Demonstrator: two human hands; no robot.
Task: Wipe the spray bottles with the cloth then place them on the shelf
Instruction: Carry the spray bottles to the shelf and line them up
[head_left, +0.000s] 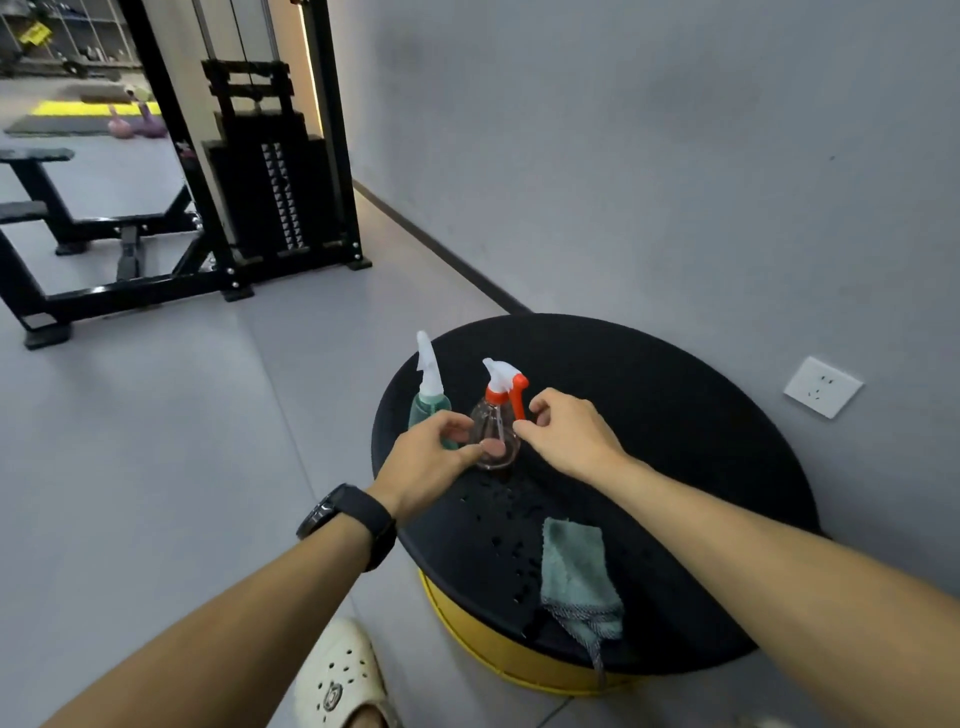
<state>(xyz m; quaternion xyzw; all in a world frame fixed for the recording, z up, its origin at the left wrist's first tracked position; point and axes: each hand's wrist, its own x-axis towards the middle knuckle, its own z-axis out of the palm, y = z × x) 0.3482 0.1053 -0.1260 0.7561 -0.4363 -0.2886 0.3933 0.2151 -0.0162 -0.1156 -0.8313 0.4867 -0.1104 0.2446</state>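
left hand grips clear bottle | right hand loosely curled beside it

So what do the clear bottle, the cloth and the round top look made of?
Clear bottle: likely thin transparent plastic; the left hand's fingertip shows through it, and its trigger head is opaque white and orange plastic. Cloth: soft woven fabric, probably microfibre, teal with a grey fringed edge. Round top: matte black, possibly rubber or textured vinyl; droplets bead on it.

A gym; cable weight machine, kettlebells, floor mats.
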